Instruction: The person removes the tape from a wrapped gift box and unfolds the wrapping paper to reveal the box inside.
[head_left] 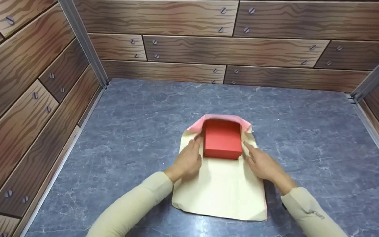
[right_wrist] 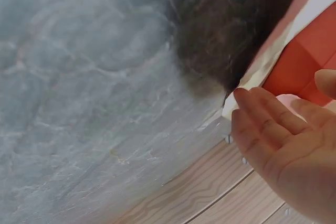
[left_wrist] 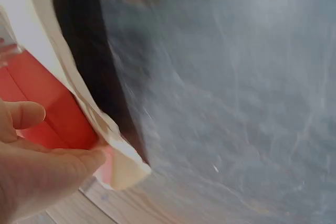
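A red box (head_left: 223, 138) sits on a sheet of paper (head_left: 222, 191), cream on its upper face and pink on the underside. The paper's far edge is folded up behind the box, showing a pink band (head_left: 222, 117). My left hand (head_left: 189, 159) lies along the box's left side, its straight fingers on the paper beside it. On the right side my right hand (head_left: 263, 163) does the same, fingers extended toward the folded corner. In the right wrist view the right fingertips (right_wrist: 244, 98) press at the paper's edge next to the box.
The paper lies on a dark blue-grey marbled tabletop (head_left: 137, 131). Wood-print panels (head_left: 235, 49) stand along the back and both sides, with grey metal posts (head_left: 84, 42) at the corners. The near part of the paper stretches flat toward me.
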A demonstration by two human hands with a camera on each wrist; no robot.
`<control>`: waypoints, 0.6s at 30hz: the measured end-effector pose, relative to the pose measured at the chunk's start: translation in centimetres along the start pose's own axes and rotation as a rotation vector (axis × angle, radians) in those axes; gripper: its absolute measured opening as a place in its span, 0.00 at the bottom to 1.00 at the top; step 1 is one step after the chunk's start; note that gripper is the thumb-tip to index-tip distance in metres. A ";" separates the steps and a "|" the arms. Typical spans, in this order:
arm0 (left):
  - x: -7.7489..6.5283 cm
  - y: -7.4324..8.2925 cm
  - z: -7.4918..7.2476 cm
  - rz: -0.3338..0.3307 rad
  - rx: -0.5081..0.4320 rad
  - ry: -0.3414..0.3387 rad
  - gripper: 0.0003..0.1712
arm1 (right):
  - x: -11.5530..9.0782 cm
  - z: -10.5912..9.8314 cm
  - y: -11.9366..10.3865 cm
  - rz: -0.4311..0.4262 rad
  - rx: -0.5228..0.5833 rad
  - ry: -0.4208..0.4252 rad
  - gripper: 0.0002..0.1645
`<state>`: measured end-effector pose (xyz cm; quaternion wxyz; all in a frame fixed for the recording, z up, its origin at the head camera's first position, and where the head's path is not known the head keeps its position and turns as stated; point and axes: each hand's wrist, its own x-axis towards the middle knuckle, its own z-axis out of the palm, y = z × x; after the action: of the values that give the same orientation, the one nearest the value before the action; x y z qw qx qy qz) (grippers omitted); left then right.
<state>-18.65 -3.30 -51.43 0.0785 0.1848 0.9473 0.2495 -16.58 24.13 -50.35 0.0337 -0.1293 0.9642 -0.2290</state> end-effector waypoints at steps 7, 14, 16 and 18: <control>3.3 -1.2 -1.1 -0.020 -0.055 0.063 0.43 | 2.7 -0.2 0.5 0.034 0.159 0.066 0.39; 5.5 -0.7 -1.2 -0.055 0.063 0.074 0.43 | 5.6 0.6 0.1 0.123 0.371 0.176 0.19; 6.1 -0.4 -1.1 -0.078 0.136 0.086 0.43 | 6.1 0.6 0.1 0.135 0.354 0.174 0.13; 6.5 -0.4 -1.0 -0.083 0.268 0.106 0.42 | 6.5 0.5 0.2 0.124 0.306 0.165 0.14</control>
<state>-24.98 -1.55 -51.09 0.0131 0.1407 0.9818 0.1268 -22.84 22.38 -50.92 -0.0124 -0.0436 0.9237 -0.3804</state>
